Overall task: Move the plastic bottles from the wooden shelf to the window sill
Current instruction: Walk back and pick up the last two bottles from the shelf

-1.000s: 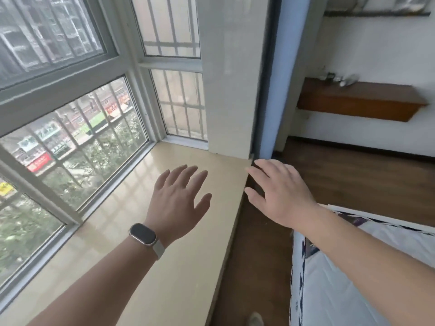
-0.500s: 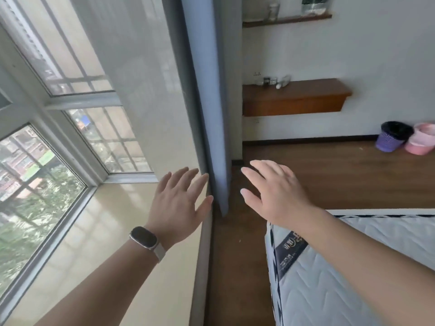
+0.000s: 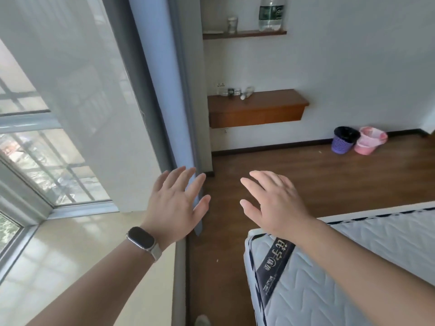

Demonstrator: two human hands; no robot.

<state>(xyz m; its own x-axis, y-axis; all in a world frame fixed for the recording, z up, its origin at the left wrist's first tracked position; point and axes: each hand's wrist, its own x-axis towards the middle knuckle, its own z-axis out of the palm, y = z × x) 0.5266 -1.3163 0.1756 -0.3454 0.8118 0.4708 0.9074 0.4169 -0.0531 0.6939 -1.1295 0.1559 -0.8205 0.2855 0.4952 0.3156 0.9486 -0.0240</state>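
Head view: left hand (image 3: 175,203) and right hand (image 3: 275,203) are both spread flat, palms down, holding nothing, probably raised ahead for the walk over. The large plastic bottle (image 3: 270,14) stands upright on the upper wooden shelf (image 3: 244,34). A smaller bottle (image 3: 247,92) lies tipped on the lower wooden shelf (image 3: 259,114). Both are well apart from the hands. The window sill (image 3: 70,267) at lower left is the drop spot; fetching looks not yet begun.

- A big bottle (image 3: 271,14), clear with a green label, stood upright on the thin upper shelf (image 3: 244,34).
- A small bottle (image 3: 247,92), pale and possibly plastic, lay on its side at the back of the thick lower shelf (image 3: 270,109).
- The sill (image 3: 70,255), beige and glossy, was well apart from both.
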